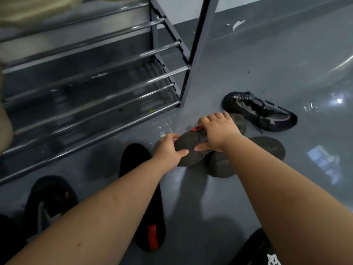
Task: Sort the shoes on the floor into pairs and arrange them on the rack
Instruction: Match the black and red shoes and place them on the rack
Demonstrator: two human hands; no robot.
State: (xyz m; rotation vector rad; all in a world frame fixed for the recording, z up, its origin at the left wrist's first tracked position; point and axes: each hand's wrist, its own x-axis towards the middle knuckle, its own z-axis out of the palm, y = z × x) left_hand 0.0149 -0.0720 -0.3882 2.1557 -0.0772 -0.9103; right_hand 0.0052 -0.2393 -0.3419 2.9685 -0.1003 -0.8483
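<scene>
forearms: both reach out from the bottom of the view toward the upturned shoe (193, 148), the landmark for everything below.
upturned shoe: dark, sole up, on the grey floor (229, 197), with a red patch showing at its far edge.
left hand (168, 150): at the near-left end of the upturned shoe, thumb on the sole, fingers wrapped round the edge; gripping it.
right hand (219, 131): over the middle of the upturned shoe, thumb on the sole, fingers curled over the far side; gripping it too.
second sole-up shoe (248, 155): touching the upturned shoe on its right, same dark tread; looks like its mate.
black-purple sneaker (259, 111): upright, beyond it to the right.
black slip-on (145, 197): nearer than it to the left, red tab on it.
dark sandal (49, 199): further left again, near the view's edge.
rack (95, 83): beyond it to the left; the rails in sight are bare, blurry.
step: probably lifting this one to pair it.
advice: flip it upright first, check the red detail against the neighbour, then carry both together and set soles flat across two rails.
</scene>
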